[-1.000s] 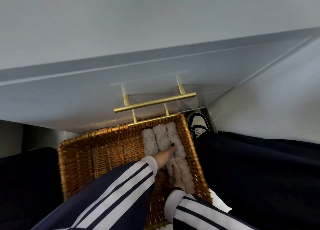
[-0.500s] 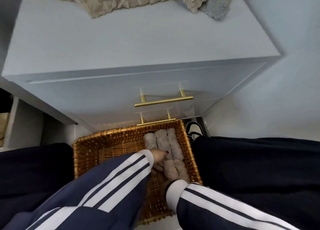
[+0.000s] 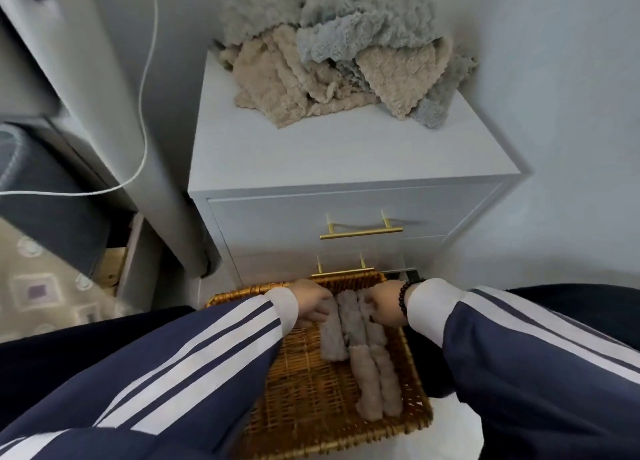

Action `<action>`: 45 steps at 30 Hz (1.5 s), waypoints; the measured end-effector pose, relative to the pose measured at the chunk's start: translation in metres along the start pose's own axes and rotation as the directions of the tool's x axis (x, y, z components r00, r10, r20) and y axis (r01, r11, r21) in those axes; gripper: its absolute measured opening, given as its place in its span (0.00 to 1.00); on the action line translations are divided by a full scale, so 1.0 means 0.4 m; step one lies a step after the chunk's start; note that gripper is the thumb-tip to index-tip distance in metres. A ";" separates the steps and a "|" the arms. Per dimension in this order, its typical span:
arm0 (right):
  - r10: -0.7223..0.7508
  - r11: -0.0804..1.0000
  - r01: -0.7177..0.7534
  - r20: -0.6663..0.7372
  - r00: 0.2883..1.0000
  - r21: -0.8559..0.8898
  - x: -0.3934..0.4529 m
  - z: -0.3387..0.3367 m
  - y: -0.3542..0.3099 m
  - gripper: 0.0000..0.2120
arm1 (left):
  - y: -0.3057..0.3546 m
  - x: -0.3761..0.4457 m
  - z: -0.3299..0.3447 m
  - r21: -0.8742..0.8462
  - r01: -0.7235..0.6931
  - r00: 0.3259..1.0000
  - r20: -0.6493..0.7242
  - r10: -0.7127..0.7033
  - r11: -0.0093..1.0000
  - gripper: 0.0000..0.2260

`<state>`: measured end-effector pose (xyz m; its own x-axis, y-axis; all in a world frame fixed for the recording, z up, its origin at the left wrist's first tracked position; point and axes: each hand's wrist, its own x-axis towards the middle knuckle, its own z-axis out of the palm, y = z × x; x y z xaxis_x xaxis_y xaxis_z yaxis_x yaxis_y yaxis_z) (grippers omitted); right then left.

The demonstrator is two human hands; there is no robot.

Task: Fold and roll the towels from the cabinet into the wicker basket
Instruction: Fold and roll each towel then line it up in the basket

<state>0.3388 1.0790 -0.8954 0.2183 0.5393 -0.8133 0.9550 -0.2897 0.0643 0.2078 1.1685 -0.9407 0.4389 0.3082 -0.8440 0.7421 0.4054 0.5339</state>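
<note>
- We see the wicker basket [image 3: 311, 411] on the floor, directly in front of the white cabinet [image 3: 332, 154], its far rim just below the lower brass drawer handle [image 3: 343, 273].
- Rolled beige towels [image 3: 349, 328] lie side by side along the right half of the basket: three at the far end, two more [image 3: 377, 387] nearer us, their ends touching or nearly touching the far ones. The left half of the basket shows bare weave.
- Our left hand [image 3: 311, 303] reaches into the far end of the basket; its fingers curl down onto the leftmost far roll. We cannot tell whether they grip it or merely rest on it.
- Our right hand [image 3: 382, 305] comes in from the right, fingers bent down against the rightmost far roll; the grip itself is hidden, so we cannot tell if it is clamped. A dark bead bracelet [image 3: 403, 297] sits at that wrist.
- Both sleeves are navy with white stripes and white cuffs.
- On the cabinet top, a loose heap of unfolded towels [image 3: 332, 68], beige and pale grey-blue, is pushed toward the back wall.
- The upper drawer carries a second brass handle [image 3: 360, 232].
- To the left, a white cable [image 3: 145, 89] hangs down and trails off left.
</note>
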 end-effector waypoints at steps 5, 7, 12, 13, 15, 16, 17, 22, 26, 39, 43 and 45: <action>-0.067 0.995 0.078 -0.164 0.984 0.061 -0.083 -0.131 0.006 0.20 | 0.073 -0.093 -0.059 0.084 -0.142 0.983 -0.105 0.151 0.986 0.06; -0.081 0.990 0.104 -0.228 0.970 0.093 -0.119 -0.174 0.003 0.22 | 0.106 -0.132 -0.070 0.094 -0.212 0.969 -0.112 0.222 0.973 0.04; -0.142 0.953 0.230 -0.379 0.915 0.200 -0.164 -0.241 0.024 0.22 | 0.161 -0.263 -0.095 0.209 -0.353 0.913 -0.136 0.385 0.912 0.05; -0.149 0.935 0.266 -0.418 0.896 0.237 -0.169 -0.252 0.029 0.22 | 0.171 -0.286 -0.106 0.221 -0.372 0.901 -0.147 0.408 0.902 0.06; -0.172 0.895 0.351 -0.513 0.841 0.275 -0.183 -0.271 0.029 0.20 | 0.185 -0.332 -0.131 0.207 -0.403 0.877 -0.189 0.441 0.891 0.09; -0.185 0.876 0.397 -0.567 0.802 0.275 -0.191 -0.279 0.025 0.18 | 0.192 -0.354 -0.142 0.181 -0.426 0.861 -0.219 0.459 0.886 0.10; -0.193 0.852 0.442 -0.618 0.763 0.280 -0.196 -0.287 0.021 0.17 | 0.200 -0.370 -0.154 0.151 -0.456 0.840 -0.251 0.481 0.877 0.10; -0.169 0.768 0.542 -0.709 0.685 0.340 -0.202 -0.305 0.030 0.13 | 0.241 -0.381 -0.175 -0.051 -0.604 0.722 -0.458 0.519 0.795 0.09; -0.073 0.742 0.541 -0.755 0.652 0.396 -0.188 -0.319 0.062 0.11 | 0.286 -0.340 -0.168 -0.133 -0.689 0.641 -0.572 0.512 0.713 0.11; 0.137 0.771 0.472 -0.834 0.534 0.429 -0.104 -0.431 0.102 0.12 | 0.445 -0.207 -0.196 -0.036 -0.722 0.579 -0.579 0.575 0.691 0.15; 0.097 0.753 0.540 -0.875 0.475 0.376 -0.075 -0.467 0.110 0.11 | 0.459 -0.187 -0.202 -0.038 -0.714 0.584 -0.583 0.564 0.699 0.15; 0.096 0.741 0.568 -0.893 0.440 0.359 -0.056 -0.490 0.115 0.10 | 0.461 -0.185 -0.204 -0.043 -0.713 0.590 -0.576 0.566 0.700 0.14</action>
<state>0.4173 1.2087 -0.7610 0.3674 0.9153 0.1650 0.7589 -0.1925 -0.6220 0.2707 1.2907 -0.7756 0.3868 0.9070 -0.1667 0.1846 0.1009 0.9776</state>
